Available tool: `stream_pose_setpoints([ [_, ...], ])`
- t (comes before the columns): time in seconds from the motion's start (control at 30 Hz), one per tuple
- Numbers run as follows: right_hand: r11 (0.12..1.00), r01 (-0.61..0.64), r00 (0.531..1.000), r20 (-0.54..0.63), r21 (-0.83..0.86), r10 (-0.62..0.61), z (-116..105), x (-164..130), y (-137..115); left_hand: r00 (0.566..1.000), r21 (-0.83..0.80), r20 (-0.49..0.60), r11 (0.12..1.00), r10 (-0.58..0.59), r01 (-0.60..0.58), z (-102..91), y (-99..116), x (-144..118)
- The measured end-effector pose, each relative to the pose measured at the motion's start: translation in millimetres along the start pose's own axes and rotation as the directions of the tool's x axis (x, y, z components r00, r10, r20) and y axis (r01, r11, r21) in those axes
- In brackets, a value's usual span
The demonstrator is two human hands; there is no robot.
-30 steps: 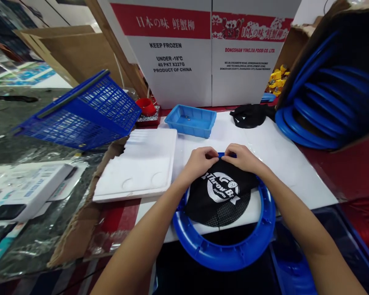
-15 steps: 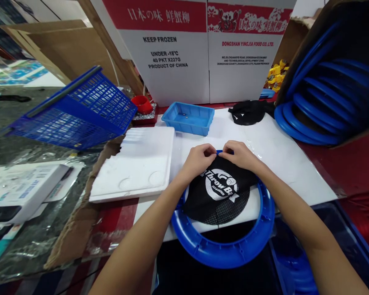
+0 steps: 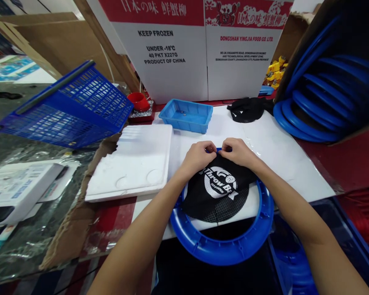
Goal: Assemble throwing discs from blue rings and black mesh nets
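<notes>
A blue plastic ring (image 3: 224,252) lies on the white sheet, its near part hanging over the edge toward me. Black fabric (image 3: 217,209) with a white "Throw Ba..." print and a mesh lower part covers much of its opening. At the ring's far side, my left hand (image 3: 199,155) pinches the fabric's top edge against the rim. Close beside it, my right hand (image 3: 238,153) pinches the same edge, thumb and fingers pressed together. A short bit of blue rim shows between the fingertips. The fabric's lower edge hangs loose inside the ring.
Beyond the hands stand a light-blue tray (image 3: 186,116) with small metal pieces and a bunched black cloth (image 3: 246,110). White foam (image 3: 132,164) and a tilted blue basket (image 3: 70,106) are left. Several blue rings (image 3: 313,110) fill a box at right. A white carton (image 3: 172,78) stands behind.
The view has shifted slightly, so the scene sits a little higher and more to the left. Both hands keep their pinch at the same place on the fabric and rim.
</notes>
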State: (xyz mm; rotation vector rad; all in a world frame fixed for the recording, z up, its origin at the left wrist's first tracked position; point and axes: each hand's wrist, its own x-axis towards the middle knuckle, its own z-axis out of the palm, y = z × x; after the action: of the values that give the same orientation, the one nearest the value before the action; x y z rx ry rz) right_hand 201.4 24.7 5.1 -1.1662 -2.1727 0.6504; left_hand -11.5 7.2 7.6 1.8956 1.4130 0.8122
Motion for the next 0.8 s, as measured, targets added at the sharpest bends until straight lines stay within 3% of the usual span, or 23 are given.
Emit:
stream_pose_setpoints([
  [0.3, 1.000, -0.007, 0.998, 0.067, -0.021, 0.009, -3.1, 5.3, 1.0, 0.996, 0.163, 0.044, 0.983, 0.075, -0.081, 0.0, -1.5, 1.6],
  [0.47, 0.998, 0.011, 0.998, 0.062, 0.057, -0.015, -9.8, -0.3, 4.6, 0.971, 0.119, 0.132, 0.970, 0.197, -0.213, -5.2, -11.3, -1.4],
  [0.6, 0.983, 0.032, 0.998, 0.047, 0.181, -0.041, -31.4, -11.9, 6.8, 0.961, 0.225, 0.181, 0.942, 0.211, -0.249, -10.4, -6.4, -9.2],
  [0.7, 0.991, 0.065, 0.998, 0.010, 0.116, -0.066, -56.5, -22.1, 7.3, 0.963, 0.329, 0.189, 0.912, 0.190, -0.244, -11.9, 1.0, -13.1],
  [0.8, 0.999, 0.042, 0.998, -0.042, 0.021, -0.041, -80.7, -31.5, 9.2, 0.979, 0.413, 0.131, 0.888, 0.159, -0.199, -12.8, 5.1, -15.0],
])
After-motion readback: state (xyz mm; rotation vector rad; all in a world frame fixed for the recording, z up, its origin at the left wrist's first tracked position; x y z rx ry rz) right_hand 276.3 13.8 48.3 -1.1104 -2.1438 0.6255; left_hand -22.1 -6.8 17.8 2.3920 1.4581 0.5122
